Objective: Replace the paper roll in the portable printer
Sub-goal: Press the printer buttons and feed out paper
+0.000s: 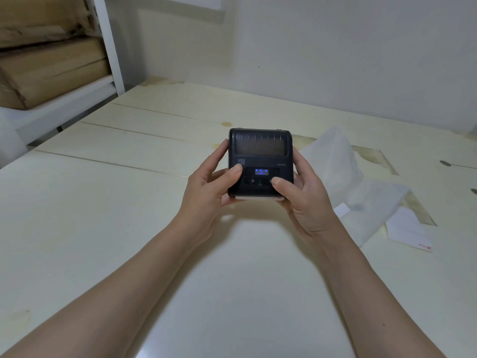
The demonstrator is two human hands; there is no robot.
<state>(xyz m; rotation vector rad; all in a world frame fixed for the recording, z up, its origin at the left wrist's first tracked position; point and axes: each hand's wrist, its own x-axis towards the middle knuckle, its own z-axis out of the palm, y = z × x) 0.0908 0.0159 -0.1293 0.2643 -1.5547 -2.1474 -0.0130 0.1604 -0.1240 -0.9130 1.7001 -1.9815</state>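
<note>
- You hold the black portable printer (260, 161) above the pale counter (103, 228), lid closed, its small blue display lit.
- Your left hand (206, 192) has its grip wrapped on the printer's left side, thumb pressing the front panel.
- Your right hand (304, 200) clasps the right side, thumb by the buttons.
- A white plastic bag (343, 177) lies on the counter to the right, with a white paper slip (407, 231) beside it.

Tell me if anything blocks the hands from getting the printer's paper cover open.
Nothing visible does. The left hand and right hand already grip the printer by its sides, thumbs on the front panel. The closed cover on top is bare, with nothing lying on it.
</note>
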